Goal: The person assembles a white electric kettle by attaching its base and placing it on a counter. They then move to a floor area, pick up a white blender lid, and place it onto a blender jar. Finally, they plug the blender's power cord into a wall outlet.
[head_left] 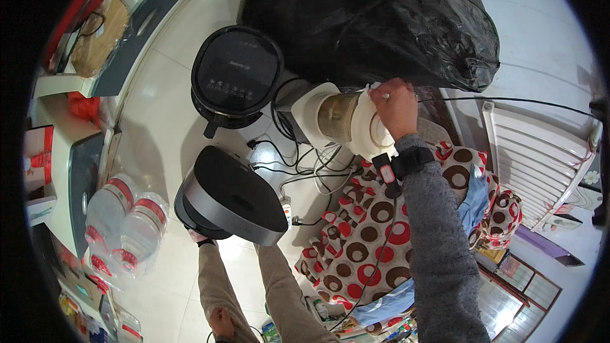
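My right hand [395,108] is closed over the rim of a white lid [372,128], its arm reaching up from the lower right with a black band at the wrist. The lid tops a blender-like appliance [335,117] with a see-through, brownish jug and a white base. Down at the lower edge, my left hand [221,322] lies against my trouser leg with its fingers curled in, and nothing shows in them. A black lidded cooker [237,70] with a handle stands left of the blender. Nearer me is an oval black appliance [232,194] with a silver band.
Black cables [298,168] and a white power strip [286,209] lie on the tiled floor. A big black plastic bag [375,25] fills the back. Dotted fabric [365,241] sits beneath my right arm, with a white radiator [537,159] beyond. Large clear bottles [130,222] stand left.
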`<act>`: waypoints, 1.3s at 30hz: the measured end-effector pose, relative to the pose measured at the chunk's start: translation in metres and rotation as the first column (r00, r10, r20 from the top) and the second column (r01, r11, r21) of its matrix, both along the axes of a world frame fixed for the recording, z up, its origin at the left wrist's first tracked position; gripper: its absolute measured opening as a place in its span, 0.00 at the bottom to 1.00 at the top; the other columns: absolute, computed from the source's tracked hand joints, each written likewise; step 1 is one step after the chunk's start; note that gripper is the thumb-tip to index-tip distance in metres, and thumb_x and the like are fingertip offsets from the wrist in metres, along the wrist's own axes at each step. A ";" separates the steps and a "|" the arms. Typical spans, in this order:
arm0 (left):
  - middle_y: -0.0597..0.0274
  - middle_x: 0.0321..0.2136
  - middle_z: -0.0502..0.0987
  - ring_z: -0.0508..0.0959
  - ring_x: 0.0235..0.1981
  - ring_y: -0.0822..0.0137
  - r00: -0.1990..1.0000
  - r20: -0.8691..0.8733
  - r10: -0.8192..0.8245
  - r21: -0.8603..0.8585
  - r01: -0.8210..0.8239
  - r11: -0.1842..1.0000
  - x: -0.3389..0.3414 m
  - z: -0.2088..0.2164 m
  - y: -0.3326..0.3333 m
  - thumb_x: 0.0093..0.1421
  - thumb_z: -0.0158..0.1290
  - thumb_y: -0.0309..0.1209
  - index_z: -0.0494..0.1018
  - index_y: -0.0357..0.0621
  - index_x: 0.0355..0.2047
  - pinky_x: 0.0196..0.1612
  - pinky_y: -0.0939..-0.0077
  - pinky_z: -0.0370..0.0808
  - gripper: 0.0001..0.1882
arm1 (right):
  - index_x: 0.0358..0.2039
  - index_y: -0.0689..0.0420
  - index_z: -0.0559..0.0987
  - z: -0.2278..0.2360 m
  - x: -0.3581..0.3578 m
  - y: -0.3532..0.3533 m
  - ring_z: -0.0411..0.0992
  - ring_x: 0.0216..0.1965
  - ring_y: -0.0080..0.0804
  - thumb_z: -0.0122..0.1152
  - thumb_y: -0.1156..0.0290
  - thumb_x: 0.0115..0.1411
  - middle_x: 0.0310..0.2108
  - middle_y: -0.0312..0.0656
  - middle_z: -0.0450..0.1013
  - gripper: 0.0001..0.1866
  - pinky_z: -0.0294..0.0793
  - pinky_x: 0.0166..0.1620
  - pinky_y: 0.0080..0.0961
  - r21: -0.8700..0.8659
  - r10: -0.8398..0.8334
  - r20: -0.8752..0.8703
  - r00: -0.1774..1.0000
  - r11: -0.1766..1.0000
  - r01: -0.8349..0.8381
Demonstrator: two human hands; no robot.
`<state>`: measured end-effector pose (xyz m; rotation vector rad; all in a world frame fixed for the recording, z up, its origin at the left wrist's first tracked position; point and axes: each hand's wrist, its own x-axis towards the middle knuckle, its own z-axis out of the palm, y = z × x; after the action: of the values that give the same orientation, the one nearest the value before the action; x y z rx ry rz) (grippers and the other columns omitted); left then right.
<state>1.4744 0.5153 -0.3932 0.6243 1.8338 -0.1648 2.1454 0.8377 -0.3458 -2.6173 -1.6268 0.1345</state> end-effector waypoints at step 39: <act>0.64 0.13 0.68 0.66 0.10 0.74 0.993 0.068 -0.100 0.050 0.097 0.994 0.038 0.045 0.063 0.60 0.47 0.28 0.67 0.38 0.24 0.13 0.75 0.62 0.09 | 0.32 0.60 0.76 0.014 -0.066 -0.136 0.68 0.43 0.35 0.56 0.73 0.44 0.42 0.41 0.72 0.12 0.67 0.44 0.32 -0.113 0.448 0.134 0.884 0.893 -0.435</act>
<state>1.5129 0.5783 -0.3484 0.7447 1.7441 -0.1643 2.0791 0.7012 -0.3315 -2.3065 -2.2993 0.0105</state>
